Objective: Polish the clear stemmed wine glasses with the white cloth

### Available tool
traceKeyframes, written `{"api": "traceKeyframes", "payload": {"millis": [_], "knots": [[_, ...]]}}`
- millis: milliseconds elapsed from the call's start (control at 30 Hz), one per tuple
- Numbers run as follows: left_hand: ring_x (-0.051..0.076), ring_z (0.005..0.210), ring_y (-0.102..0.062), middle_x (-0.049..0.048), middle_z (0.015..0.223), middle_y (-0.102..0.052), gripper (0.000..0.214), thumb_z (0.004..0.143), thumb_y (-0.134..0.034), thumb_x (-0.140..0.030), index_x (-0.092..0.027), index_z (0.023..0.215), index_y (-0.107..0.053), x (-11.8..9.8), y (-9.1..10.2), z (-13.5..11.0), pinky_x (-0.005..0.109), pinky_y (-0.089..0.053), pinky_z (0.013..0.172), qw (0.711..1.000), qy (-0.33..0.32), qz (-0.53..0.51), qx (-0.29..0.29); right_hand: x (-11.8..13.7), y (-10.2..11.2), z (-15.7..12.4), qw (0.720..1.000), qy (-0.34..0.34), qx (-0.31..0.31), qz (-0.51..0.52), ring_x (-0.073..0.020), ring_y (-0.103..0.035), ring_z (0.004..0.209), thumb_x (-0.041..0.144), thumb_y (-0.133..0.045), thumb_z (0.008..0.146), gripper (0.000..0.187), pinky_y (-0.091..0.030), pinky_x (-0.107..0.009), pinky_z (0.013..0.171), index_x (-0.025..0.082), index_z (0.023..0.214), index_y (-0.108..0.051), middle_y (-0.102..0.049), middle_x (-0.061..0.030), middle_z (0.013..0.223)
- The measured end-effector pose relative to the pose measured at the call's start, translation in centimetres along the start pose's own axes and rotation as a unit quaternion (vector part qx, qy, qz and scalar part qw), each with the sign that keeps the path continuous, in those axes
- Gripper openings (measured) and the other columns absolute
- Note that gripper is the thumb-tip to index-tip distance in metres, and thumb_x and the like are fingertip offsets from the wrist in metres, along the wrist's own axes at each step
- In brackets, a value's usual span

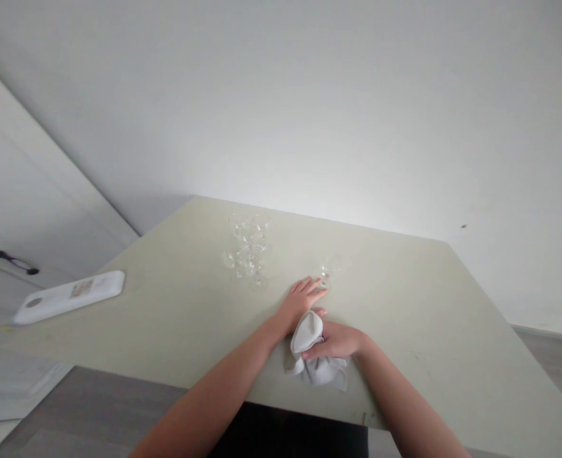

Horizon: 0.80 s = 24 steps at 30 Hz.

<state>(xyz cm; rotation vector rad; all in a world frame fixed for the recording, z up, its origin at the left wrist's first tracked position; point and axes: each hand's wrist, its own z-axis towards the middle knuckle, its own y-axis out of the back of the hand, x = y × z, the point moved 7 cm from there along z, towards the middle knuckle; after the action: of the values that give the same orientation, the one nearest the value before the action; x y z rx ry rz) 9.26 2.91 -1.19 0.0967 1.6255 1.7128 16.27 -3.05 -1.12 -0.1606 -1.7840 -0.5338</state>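
My left hand [302, 299] lies over the table with its fingers stretched out. Its fingertips reach the foot of a clear stemmed glass [327, 268]; whether they press on it I cannot tell. Close behind it, my right hand [339, 340] is closed on a white cloth [308, 329]. Part of the cloth bunches up above the thumb, and the rest hangs down onto the tabletop. Several more clear stemmed glasses [250, 245] stand in a tight cluster to the left, farther back.
The pale table [176, 305] meets a white wall [338, 127] at its far edge. A long white device [71, 296] with a cable lies at the left edge, beside a white cabinet with a dark handle [14, 262]. Grey floor [104, 407] shows below.
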Motion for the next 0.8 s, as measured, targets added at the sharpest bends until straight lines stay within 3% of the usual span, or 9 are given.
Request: {"api": "traceKeyframes", "payload": {"millis": [800], "knots": [[0.033, 0.150, -0.032, 0.0071, 0.160, -0.043, 0.059, 0.092, -0.063, -0.048, -0.028, 0.147, -0.053, -0.21, -0.11, 0.04, 0.050, -0.027, 0.123, 1.000, -0.001, 0.029, 0.010, 0.33, -0.03, -0.18, 1.000, -0.008, 0.000, -0.014, -0.0210, -0.064, 0.097, 0.047, -0.075, 0.083, 0.038, -0.049, -0.033, 0.093, 0.017, 0.105, -0.070, -0.071, -0.0042, 0.101]]}}
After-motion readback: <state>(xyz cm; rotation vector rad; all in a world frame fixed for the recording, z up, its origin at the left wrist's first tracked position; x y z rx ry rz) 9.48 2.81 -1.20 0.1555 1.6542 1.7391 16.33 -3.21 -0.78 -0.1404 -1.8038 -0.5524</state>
